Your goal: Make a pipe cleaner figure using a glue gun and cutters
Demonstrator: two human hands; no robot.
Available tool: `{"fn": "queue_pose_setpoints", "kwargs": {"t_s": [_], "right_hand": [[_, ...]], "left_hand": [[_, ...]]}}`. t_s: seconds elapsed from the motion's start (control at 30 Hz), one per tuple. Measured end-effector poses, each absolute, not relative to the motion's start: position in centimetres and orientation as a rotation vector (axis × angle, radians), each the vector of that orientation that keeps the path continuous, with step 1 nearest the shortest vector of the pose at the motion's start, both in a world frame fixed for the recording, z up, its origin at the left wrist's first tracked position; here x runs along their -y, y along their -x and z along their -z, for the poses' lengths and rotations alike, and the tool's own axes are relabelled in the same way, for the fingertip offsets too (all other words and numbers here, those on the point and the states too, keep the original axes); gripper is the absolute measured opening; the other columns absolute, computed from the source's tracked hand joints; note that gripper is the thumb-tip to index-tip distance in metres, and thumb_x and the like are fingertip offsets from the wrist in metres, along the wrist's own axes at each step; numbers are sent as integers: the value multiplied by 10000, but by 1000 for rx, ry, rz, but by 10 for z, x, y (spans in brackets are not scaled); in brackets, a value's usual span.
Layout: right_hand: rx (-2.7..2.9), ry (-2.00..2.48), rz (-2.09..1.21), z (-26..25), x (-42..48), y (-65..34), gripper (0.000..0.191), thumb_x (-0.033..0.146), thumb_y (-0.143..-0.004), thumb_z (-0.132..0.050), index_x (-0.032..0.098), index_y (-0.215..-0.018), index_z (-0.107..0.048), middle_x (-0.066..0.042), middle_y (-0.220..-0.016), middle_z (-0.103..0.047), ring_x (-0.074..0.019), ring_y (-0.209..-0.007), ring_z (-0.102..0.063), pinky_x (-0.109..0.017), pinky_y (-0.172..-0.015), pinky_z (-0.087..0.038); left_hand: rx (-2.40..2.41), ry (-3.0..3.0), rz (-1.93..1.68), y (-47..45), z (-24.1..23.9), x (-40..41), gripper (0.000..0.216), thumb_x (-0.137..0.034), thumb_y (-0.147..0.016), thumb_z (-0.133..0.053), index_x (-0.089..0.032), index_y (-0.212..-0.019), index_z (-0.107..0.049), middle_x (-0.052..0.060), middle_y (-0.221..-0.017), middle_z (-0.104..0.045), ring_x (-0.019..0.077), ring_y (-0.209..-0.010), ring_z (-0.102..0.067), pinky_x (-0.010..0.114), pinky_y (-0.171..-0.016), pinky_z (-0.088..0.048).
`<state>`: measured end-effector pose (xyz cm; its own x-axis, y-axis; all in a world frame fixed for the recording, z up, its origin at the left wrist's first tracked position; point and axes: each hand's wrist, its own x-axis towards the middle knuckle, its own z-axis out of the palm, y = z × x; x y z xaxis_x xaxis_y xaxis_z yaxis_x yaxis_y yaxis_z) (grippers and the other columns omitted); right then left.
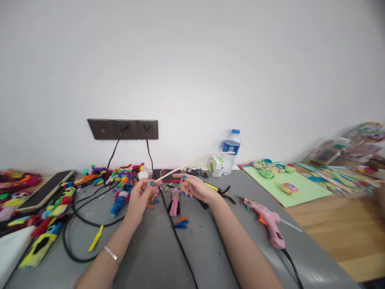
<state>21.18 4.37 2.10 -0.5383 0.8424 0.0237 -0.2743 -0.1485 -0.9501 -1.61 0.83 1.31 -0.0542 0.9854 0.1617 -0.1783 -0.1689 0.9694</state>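
Observation:
My left hand [140, 197] pinches one end of a long cream pipe cleaner [195, 159] between thumb and fingertips. From there the stem rises in a gentle bow to the right, its far end in front of the water bottle [231, 150]. Close beside it is my right hand [197, 188], its index finger stretched out along the stem and the other fingers loosely bent. Whether that finger touches the stem is hard to tell. Below the hands, a pink fuzzy figure [174, 202] lies on the grey table [207, 257]. Orange and blue pipe cleaner pieces [182, 222] lie nearer me.
A pink glue gun [269, 222] lies at right, its cord running forward. Black cables [177, 237] cross the table. Fuzzy figures [42, 245] and a phone [45, 190] lie at left. Pliers [228, 197], a small box [215, 165] and green paper [313, 194] lie beyond.

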Motion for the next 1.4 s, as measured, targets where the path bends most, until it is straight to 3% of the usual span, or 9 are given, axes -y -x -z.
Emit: {"fn": "queue_pose_setpoints", "kwargs": {"t_s": [0.1,0.2,0.3,0.5,0.67,0.87,1.03,1.2,1.4], "right_hand": [[1218,620,-1706,-25,-42,-208,445,354,-797,-664,210,-1214,-600,78,-552,-435,-83,-464,-352,-216,-474,-313],[1048,544,-1596,-29,-46,-214,272,379,-792,-642,225,-1016,-660,77,-550,-357,-88,-457,-308,-246,-508,-364],[908,533,-1445,-31,-52,-227,174,416,-808,-600,271,-891,-650,41,-641,-497,-112,-534,-418,-266,-584,-440],[912,614,-1342,-27,-58,-240,219,489,-816,-591,310,-927,-652,4,-952,-695,-165,-775,-609,-327,-721,-520],[923,598,-1458,-24,-52,-220,291,368,-644,-827,237,-825,-641,4,-769,-695,-126,-644,-590,-246,-623,-491],[997,656,-1548,-22,-46,-196,508,307,-675,-828,226,-1108,-575,-8,-776,-730,-121,-621,-617,-247,-628,-495],[1121,685,-1585,-17,-46,-192,335,339,-685,-821,182,-913,-634,-32,-766,-742,-122,-630,-639,-249,-641,-510],[1127,676,-1567,-17,-46,-192,298,350,-692,-824,198,-883,-653,-9,-741,-722,-122,-668,-648,-249,-667,-517],[1232,624,-1614,-19,-42,-192,256,351,-716,-812,202,-841,-645,9,-754,-694,-109,-641,-626,-239,-640,-497]], "left_hand": [[-1048,-1251,-1383,15,-9,-9,366,-489,-737,-721,-162,-844,-599,91,-810,-754,165,-663,-657,266,-605,-518],[-1072,-1282,-1359,16,-8,-11,373,-513,-743,-701,-167,-833,-594,87,-777,-750,174,-662,-659,262,-581,-504],[-1092,-1262,-1394,16,-9,-11,365,-511,-750,-692,-170,-825,-588,85,-786,-746,179,-671,-669,268,-588,-512],[-1096,-1278,-1404,16,-10,-10,358,-506,-745,-693,-168,-814,-598,86,-774,-746,186,-665,-677,274,-582,-519],[-1100,-1359,-1322,13,-9,-8,298,-436,-723,-713,-167,-825,-632,102,-815,-758,210,-739,-694,266,-582,-521],[-1038,-1508,-1287,7,-17,-3,179,-337,-719,-700,-178,-797,-682,94,-869,-755,219,-809,-696,271,-634,-540],[-1066,-1468,-1331,4,-12,-5,202,-345,-687,-734,-173,-744,-643,33,-720,-677,181,-697,-662,275,-634,-549],[-1020,-1233,-1340,6,-6,-7,307,-397,-686,-744,-197,-783,-533,-1,-737,-654,183,-705,-683,307,-651,-577],[-1002,-1047,-1370,7,-5,-8,328,-403,-661,-784,-169,-736,-566,6,-712,-655,159,-715,-677,273,-682,-567]]}}
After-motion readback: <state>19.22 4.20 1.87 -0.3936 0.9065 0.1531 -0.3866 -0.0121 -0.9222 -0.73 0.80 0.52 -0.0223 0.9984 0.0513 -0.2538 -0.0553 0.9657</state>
